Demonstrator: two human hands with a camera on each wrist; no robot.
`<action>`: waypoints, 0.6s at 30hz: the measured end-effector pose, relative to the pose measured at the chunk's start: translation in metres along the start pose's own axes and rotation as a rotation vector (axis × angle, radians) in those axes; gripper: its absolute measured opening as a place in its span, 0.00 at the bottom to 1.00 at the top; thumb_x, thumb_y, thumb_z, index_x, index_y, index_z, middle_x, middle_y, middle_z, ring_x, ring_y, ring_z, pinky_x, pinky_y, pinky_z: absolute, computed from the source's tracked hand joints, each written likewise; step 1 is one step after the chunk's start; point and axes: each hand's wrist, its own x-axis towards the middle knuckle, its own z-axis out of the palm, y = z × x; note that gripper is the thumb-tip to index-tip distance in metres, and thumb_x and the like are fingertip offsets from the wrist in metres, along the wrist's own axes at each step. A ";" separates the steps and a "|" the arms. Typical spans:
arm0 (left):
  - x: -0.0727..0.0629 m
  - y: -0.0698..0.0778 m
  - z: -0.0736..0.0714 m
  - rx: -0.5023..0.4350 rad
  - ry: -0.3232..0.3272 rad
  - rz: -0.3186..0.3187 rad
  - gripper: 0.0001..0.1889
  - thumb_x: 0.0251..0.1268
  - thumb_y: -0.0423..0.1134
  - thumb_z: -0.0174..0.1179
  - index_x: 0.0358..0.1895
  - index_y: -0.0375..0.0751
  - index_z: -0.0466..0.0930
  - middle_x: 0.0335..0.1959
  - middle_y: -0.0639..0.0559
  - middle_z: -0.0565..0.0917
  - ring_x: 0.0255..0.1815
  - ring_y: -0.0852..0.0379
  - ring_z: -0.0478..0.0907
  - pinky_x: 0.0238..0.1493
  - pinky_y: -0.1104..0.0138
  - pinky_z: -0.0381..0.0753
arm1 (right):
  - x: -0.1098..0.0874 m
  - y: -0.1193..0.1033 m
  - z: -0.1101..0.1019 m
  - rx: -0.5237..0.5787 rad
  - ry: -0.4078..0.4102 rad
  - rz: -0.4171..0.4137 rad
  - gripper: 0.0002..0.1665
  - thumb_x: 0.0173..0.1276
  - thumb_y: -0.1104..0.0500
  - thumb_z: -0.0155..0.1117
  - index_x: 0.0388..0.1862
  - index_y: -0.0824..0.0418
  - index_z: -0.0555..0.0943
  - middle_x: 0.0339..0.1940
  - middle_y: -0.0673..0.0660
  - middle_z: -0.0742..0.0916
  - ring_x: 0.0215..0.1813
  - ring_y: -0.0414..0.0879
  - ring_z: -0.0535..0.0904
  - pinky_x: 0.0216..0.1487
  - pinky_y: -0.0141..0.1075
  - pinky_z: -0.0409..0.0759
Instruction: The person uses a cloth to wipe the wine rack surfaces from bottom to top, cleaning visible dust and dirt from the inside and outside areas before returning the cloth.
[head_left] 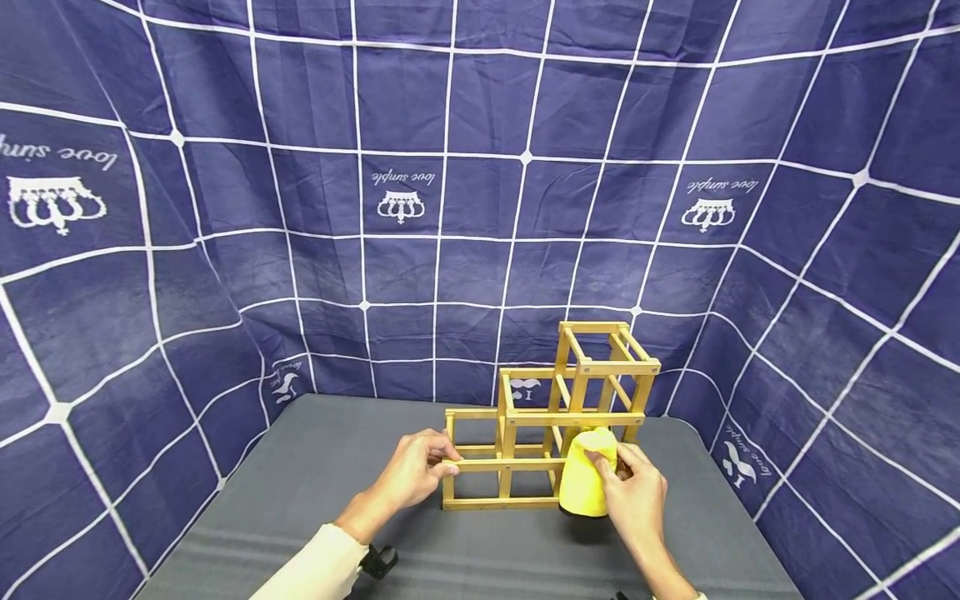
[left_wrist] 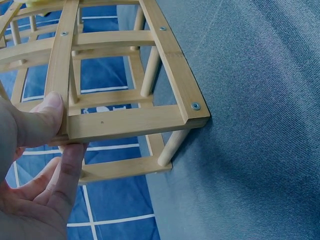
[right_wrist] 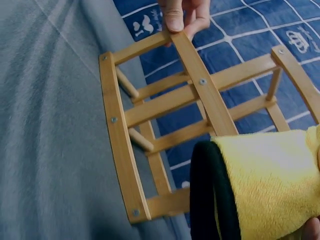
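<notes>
A stepped wooden rack (head_left: 476, 503) of slats and dowels stands on the grey surface, low at the left and tallest at the right. My left hand (head_left: 411, 468) pinches the end of its lowest tier's upper rail, thumb over the slat (left_wrist: 59, 70) and fingers beneath in the left wrist view. In my right hand (head_left: 637, 493) is a yellow plush cloth (head_left: 585, 482) with a dark edging, held against the rack's front right. That cloth covers part of the right-hand slats. The right wrist view shows only bits of the right fingers at its edge.
The grey cloth-covered surface (head_left: 315, 467) spreads around the rack. Behind and at both sides hangs a blue curtain (head_left: 480, 200) with white grid lines, close to the rack's back. A dark wrist strap (head_left: 378, 562) is on the left sleeve.
</notes>
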 end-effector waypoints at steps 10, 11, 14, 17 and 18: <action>-0.001 -0.001 -0.003 0.001 -0.011 -0.014 0.08 0.68 0.30 0.83 0.38 0.45 0.94 0.47 0.43 0.93 0.52 0.39 0.98 0.49 0.69 0.98 | 0.011 0.017 -0.049 0.026 0.140 -0.042 0.12 0.66 0.66 0.90 0.47 0.64 0.97 0.39 0.41 0.93 0.32 0.21 0.76 0.37 0.14 0.74; -0.001 -0.001 -0.002 0.000 -0.011 -0.015 0.08 0.68 0.29 0.83 0.38 0.45 0.94 0.47 0.43 0.93 0.52 0.39 0.98 0.49 0.69 0.98 | 0.014 0.020 -0.053 0.030 0.155 -0.039 0.11 0.67 0.67 0.89 0.47 0.64 0.97 0.39 0.35 0.92 0.32 0.21 0.76 0.38 0.13 0.74; -0.001 -0.001 -0.002 -0.003 -0.008 -0.009 0.08 0.67 0.29 0.83 0.38 0.44 0.93 0.46 0.43 0.92 0.53 0.37 0.98 0.50 0.68 0.98 | 0.023 0.028 -0.065 0.049 0.206 -0.026 0.10 0.68 0.67 0.88 0.47 0.64 0.97 0.40 0.19 0.84 0.32 0.19 0.75 0.38 0.11 0.73; -0.001 -0.001 -0.001 -0.004 -0.002 -0.007 0.08 0.67 0.28 0.83 0.38 0.43 0.93 0.45 0.43 0.92 0.53 0.37 0.98 0.50 0.67 0.98 | 0.032 0.035 -0.074 0.066 0.254 -0.010 0.10 0.69 0.67 0.88 0.46 0.67 0.96 0.38 0.17 0.82 0.32 0.17 0.75 0.39 0.09 0.72; -0.002 -0.001 -0.001 -0.004 0.000 -0.007 0.08 0.67 0.28 0.83 0.37 0.43 0.93 0.45 0.43 0.92 0.53 0.37 0.98 0.50 0.67 0.98 | 0.035 0.036 -0.076 0.075 0.273 0.000 0.10 0.69 0.66 0.88 0.46 0.68 0.96 0.37 0.17 0.82 0.32 0.17 0.75 0.38 0.09 0.72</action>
